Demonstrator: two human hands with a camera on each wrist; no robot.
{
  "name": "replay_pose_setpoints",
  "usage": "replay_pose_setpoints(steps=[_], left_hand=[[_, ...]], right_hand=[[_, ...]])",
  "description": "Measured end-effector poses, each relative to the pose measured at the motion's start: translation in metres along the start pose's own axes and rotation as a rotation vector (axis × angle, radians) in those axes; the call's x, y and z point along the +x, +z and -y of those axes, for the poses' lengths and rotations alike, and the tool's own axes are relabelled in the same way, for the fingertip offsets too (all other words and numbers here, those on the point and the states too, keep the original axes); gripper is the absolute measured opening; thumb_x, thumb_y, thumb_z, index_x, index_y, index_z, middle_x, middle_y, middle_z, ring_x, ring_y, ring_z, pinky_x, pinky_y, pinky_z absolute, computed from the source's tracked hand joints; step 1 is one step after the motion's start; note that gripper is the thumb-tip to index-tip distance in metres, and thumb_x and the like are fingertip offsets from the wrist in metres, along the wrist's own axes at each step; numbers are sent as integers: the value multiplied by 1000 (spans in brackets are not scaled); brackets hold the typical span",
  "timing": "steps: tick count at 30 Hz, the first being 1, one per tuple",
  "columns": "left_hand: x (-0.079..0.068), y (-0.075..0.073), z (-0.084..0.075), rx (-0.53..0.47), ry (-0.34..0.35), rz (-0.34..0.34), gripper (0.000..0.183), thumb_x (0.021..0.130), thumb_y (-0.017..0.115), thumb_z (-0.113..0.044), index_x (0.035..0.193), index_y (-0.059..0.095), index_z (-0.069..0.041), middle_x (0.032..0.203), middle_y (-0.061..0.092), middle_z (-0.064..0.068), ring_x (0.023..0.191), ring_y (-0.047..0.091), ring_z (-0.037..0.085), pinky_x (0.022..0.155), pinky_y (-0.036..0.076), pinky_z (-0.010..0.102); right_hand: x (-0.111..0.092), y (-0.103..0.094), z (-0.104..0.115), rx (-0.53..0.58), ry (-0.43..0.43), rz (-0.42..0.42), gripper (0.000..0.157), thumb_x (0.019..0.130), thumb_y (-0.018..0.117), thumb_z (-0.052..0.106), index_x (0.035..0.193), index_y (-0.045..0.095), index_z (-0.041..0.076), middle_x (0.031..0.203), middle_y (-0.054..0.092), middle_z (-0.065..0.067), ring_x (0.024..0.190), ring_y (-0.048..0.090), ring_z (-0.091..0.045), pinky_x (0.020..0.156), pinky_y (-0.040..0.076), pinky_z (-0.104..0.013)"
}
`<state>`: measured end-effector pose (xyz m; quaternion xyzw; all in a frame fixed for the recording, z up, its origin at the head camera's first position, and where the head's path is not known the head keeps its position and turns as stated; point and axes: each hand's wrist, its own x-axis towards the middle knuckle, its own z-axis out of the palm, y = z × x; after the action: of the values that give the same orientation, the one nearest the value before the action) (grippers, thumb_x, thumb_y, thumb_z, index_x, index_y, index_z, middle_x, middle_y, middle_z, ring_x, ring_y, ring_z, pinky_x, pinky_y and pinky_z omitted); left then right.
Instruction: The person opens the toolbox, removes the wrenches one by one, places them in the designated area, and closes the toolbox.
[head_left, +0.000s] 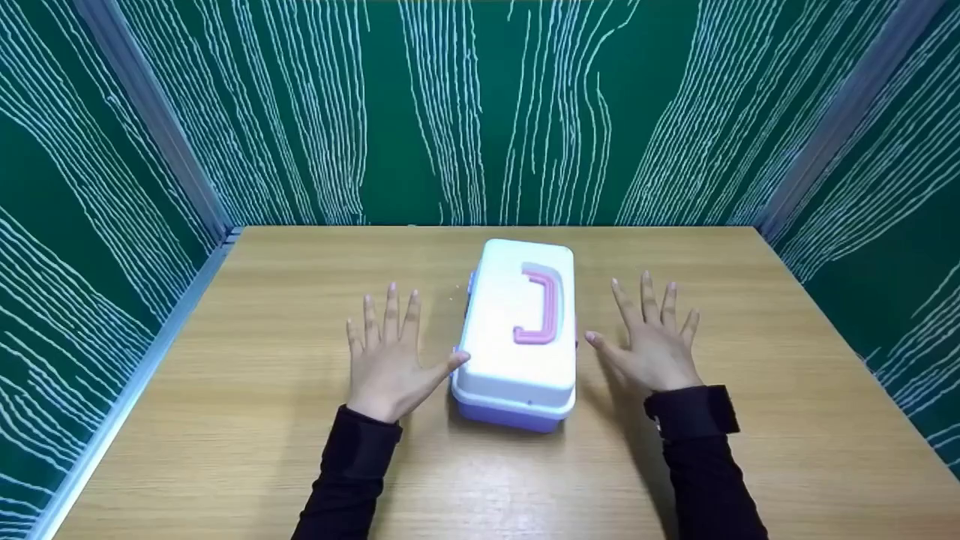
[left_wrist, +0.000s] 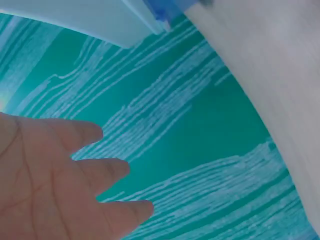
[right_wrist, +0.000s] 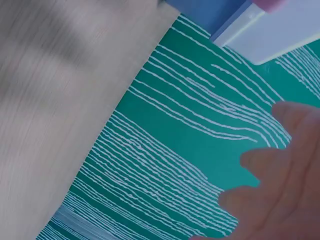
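A: Where is the box?

B: The box (head_left: 499,330) sits near the middle of the bench (head_left: 202,450), between the two hands, its long sides running away from the person. Its white lid is down over a pale purple base (head_left: 502,415), and a pink handle (head_left: 550,307) lies folded flat on top.

A: And the left hand?

B: The left hand (head_left: 388,371) is beside the box, palm down, fingers straight and fanned apart. Its thumb overlaps the lid's near left edge in the head view; I can't tell whether it touches. The left wrist view shows the palm and three outstretched fingers, with a corner of the box above them.

A: The right one?

B: The right hand (head_left: 660,352) mirrors it on the other side, fingers stretched and spread, thumb pointing at the box with a small gap between. In the right wrist view those fingers are blurred, and part of the box shows at the top.

A: What else is around?

B: Black sleeves (head_left: 341,487) on both arms, with a dark band (head_left: 686,412) at each wrist. Behind the bench stands a green wall (head_left: 514,82) with wavy white lines, and grey posts (head_left: 154,112) mark its corners.
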<state>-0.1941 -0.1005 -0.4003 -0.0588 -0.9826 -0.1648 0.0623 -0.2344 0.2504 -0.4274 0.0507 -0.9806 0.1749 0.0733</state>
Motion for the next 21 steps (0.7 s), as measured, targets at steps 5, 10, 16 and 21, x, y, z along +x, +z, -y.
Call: replay_pose_setpoints(steps=[5, 10, 16, 21], left_hand=[[2, 6, -15, -35, 112, -25, 112, 78, 41, -86, 158, 4, -17, 166, -4, 12, 151, -9, 36, 120, -1, 61], [3, 13, -34, -57, 264, -56, 114, 77, 47, -83, 158, 12, -10, 164, 8, 16, 152, 2, 38, 122, 6, 56], [3, 17, -58, -34, 361, -34, 116, 75, 49, -85, 157, 17, -10, 164, 13, 15, 152, 4, 36, 123, 9, 52], [4, 18, -76, 30, 455, -42, 114, 75, 50, -85, 156, 23, -8, 163, 22, 14, 151, 15, 36, 123, 17, 50]], right_hand=[[3, 5, 6, 14, -36, -70, 90, 90, 48, 69, 159, 10, 24, 163, -13, -13, 146, -19, -46, 107, -18, -73], [7, 8, 11, 166, -50, -75, 87, 92, 51, 62, 159, 9, 25, 164, -5, -18, 148, -7, -48, 111, -4, -74], [10, 9, 16, 384, -64, -23, 79, 97, 50, 54, 158, 14, 21, 162, 13, -23, 148, 14, -46, 115, 15, -69], [13, 12, 18, 533, -73, 21, 70, 101, 49, 43, 156, 22, 10, 159, 23, -25, 146, 22, -44, 117, 20, -63]])
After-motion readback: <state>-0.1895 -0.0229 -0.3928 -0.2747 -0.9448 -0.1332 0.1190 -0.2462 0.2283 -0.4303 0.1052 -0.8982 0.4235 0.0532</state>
